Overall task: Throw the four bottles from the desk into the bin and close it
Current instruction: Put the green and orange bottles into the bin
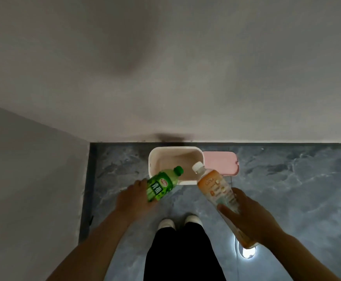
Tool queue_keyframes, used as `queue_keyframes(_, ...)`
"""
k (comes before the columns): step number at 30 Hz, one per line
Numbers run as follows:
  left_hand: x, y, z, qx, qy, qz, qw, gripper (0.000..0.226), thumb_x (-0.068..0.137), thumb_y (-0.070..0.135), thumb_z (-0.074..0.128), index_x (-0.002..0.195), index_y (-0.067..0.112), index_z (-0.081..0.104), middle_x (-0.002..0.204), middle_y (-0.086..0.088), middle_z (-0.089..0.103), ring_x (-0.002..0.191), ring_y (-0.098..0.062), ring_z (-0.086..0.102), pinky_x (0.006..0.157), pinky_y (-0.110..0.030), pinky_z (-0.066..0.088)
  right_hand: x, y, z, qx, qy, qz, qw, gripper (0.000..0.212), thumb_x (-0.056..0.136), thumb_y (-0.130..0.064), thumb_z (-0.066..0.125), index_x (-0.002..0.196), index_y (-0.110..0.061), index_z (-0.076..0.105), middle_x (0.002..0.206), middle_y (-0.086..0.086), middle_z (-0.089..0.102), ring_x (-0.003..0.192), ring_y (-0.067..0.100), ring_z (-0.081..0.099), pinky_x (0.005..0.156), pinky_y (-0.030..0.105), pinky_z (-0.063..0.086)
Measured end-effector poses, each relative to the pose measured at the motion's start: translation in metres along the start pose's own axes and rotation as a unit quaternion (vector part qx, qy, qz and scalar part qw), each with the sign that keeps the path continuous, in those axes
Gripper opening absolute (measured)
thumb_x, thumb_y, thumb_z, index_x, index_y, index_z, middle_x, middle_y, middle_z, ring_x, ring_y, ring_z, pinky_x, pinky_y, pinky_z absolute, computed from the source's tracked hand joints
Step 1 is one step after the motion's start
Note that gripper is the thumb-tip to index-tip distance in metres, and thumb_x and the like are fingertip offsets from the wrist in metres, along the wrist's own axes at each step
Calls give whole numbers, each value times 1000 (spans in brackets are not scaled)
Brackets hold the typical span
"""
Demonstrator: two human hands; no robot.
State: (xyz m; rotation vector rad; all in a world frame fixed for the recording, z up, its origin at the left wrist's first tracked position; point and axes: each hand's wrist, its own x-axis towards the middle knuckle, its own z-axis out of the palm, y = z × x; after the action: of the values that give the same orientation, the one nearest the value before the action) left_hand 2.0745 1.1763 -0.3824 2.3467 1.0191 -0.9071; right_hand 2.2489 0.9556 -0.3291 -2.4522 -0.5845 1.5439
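Left hand grips a green bottle, white label writing too blurred to read | right hand clasps an orange bottle, white-capped, label illegible | both tilt over the open white bin, pink lid flipped aside, on the marbled floor.

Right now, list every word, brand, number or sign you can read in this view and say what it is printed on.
Green bottle, in the left hand: large white characters and a small red logo on the label, too blurred to read.
Orange bottle, in the right hand: pale lettering on the label, too blurred to read.
Bin and pink lid: no text visible.
Nothing can be quoted with confidence.
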Motion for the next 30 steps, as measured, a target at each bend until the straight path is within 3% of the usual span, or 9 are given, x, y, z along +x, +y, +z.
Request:
queue_keyframes(5,78,20,11,171,48,112,978,76,81,48,51,140,10,25,132,-13,49,114,-31,51,88,-43,47,27,-2,13,-7,-19,5,1000,67,78,-63,49,133,-34,27,129,-9,55,106,12,58,96,34,49)
queue_keyframes(8,153,27,48,206,47,160,964,75,80,52,54,137,8,32,133,-12,50,120,-31,47,97,-45,40,81,9,33,-12,-22,-3,1000,83,62,-75,38,135,-38,23,128,-15,52,107,9,56,97,33,47)
queue_keyframes(10,182,31,69,226,45,181,956,63,85,46,52,134,9,37,134,-11,51,121,-30,46,103,-46,36,100,17,42,-20,-3,-13,1000,89,51,-77,32,132,-41,24,121,-19,53,98,4,55,94,30,48)
queue_keyframes(13,218,31,96,257,64,202,943,46,90,30,49,130,10,41,130,-11,54,119,-29,47,105,-44,36,126,23,51,-32,3,-14,999,87,50,-77,31,131,-44,21,127,-19,52,102,3,56,95,28,47)
queue_keyframes(16,236,33,114,228,36,182,956,40,92,26,48,128,10,43,131,-13,52,122,-28,44,109,-40,30,148,26,61,-68,21,-18,997,82,60,-77,37,133,-47,15,135,-21,46,101,-3,50,99,23,43)
queue_keyframes(20,244,42,119,49,26,153,987,47,92,3,45,136,-6,32,145,-23,34,133,-34,30,108,-35,15,167,31,71,-79,67,-50,993,85,57,-83,42,132,-56,11,136,-26,45,113,-4,53,96,19,43)
queue_keyframes(26,237,34,111,8,52,139,989,48,91,3,44,137,-4,33,147,-21,34,134,-30,28,106,-35,13,184,30,73,-106,51,-81,990,81,63,-79,46,130,-52,9,134,-24,47,102,-5,54,89,15,46)
queue_keyframes(30,214,28,100,46,53,78,995,40,92,9,43,131,1,44,141,-19,40,131,-33,32,107,-44,27,191,20,70,-116,31,-107,987,74,65,-77,46,125,-53,9,127,-22,53,78,-8,46,60,5,38)
